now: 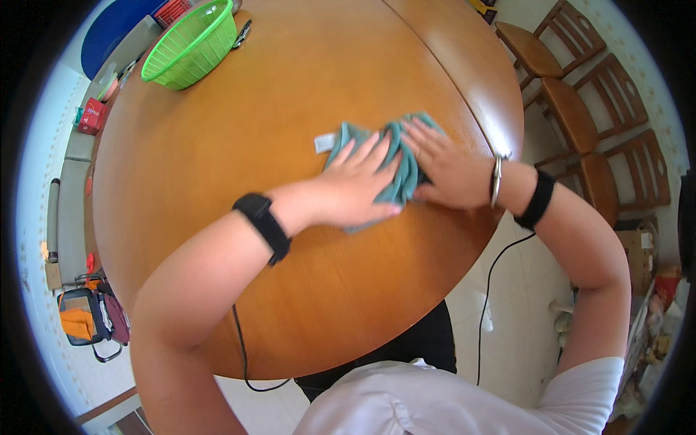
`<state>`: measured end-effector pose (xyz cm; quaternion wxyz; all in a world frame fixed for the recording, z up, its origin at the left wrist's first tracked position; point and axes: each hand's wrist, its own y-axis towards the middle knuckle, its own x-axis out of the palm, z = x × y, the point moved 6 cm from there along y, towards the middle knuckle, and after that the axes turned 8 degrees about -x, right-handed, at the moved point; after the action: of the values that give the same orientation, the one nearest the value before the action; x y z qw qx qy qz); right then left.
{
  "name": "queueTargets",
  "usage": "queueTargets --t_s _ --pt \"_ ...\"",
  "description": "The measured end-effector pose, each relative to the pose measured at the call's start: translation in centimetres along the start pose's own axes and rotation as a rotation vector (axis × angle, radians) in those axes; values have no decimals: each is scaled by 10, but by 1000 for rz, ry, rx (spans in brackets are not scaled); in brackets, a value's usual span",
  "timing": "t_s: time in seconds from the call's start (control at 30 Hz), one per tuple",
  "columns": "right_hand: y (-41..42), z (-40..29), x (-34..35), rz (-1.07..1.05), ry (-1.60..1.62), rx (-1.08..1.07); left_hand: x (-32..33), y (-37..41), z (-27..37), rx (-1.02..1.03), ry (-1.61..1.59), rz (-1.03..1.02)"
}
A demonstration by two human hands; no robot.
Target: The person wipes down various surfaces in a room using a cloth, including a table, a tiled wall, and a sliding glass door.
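Note:
A bunched teal-green cloth [403,176] with a white tag [324,143] lies folded on the wooden tabletop [261,136]. My left hand [353,187] presses down on the cloth's left part, palm down, its fingers pointing up and to the right. On the cloth's right side, my right hand [448,163] bears down with its fingers over the upper folds and its thumb near the lower edge. Both hands are slightly blurred, and they cover much of the cloth. A black band is around each forearm near the wrist, and a silver bangle circles the right wrist.
A green plastic basket [190,49] stands at the table's far left, beside a small dark object [242,35]. Wooden chairs [571,114] line the right side. Black cables [485,304] hang on both sides of me. A folding cart with bags [89,315] stands at lower left.

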<state>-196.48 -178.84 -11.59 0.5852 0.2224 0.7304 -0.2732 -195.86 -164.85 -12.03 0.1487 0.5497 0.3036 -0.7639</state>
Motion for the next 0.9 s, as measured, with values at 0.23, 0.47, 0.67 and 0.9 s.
queueTargets --t_s 0.23,0.47,0.67,0.9 --pt "12 87 -14 -11 -6 299 -34 87 -9 -255 -38 137" --pt "-59 44 9 29 16 295 -5 62 53 -105 36 108" --pt "-100 -41 17 15 44 346 19 5 103 78 24 118" --pt "-86 -147 29 -69 44 292 55 -95 106 192 31 222"
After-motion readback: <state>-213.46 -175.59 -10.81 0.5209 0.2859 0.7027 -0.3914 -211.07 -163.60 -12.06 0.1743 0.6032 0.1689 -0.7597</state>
